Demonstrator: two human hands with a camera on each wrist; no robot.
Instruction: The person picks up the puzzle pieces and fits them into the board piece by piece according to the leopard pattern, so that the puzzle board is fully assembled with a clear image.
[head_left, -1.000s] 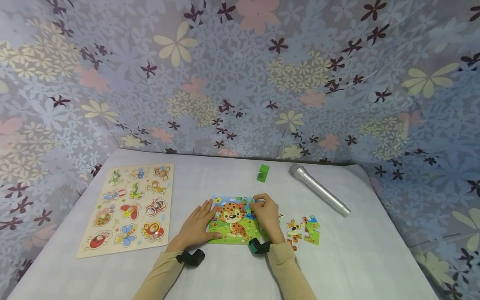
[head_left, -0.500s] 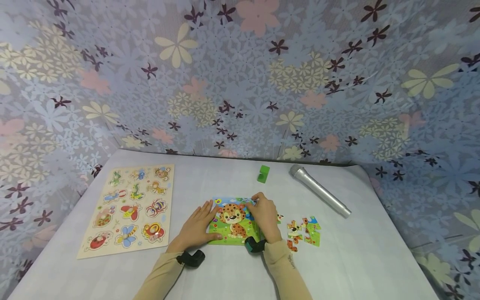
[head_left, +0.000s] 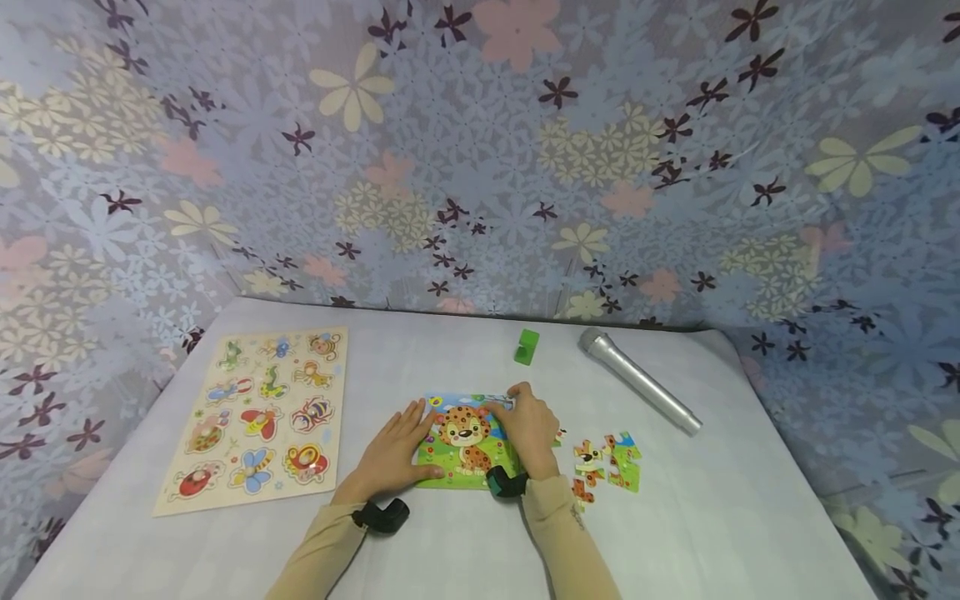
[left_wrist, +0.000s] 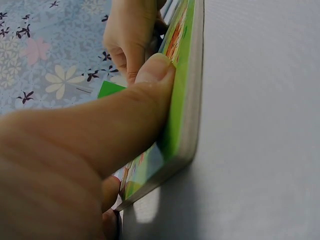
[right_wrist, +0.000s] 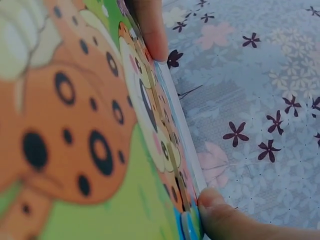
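Note:
A leopard jigsaw puzzle (head_left: 465, 467) lies in its tray in front of me, its picture nearly filled. My left hand (head_left: 393, 454) rests flat along the left side, thumb (left_wrist: 155, 75) pressing on the near left corner. At the far right corner my right hand (head_left: 531, 425) bends over the picture, index finger and thumb set at the corner. In the right wrist view a fingertip (right_wrist: 212, 202) touches the far edge, right by a blue-green puzzle piece (right_wrist: 187, 227) that stands slightly proud. The hand covers the puzzle's right side.
Several loose puzzle pieces (head_left: 625, 467) lie right of the right hand. Behind the puzzle is a small green piece (head_left: 527, 347). A silver microphone (head_left: 641, 382) lies at the back right, and a wooden insect peg board (head_left: 258, 421) on the left. A floral cloth (head_left: 480, 167) hangs behind.
My right hand has shifted slightly left over the far right corner, uncovering more of a loose piece beside it. The left hand has stayed in place.

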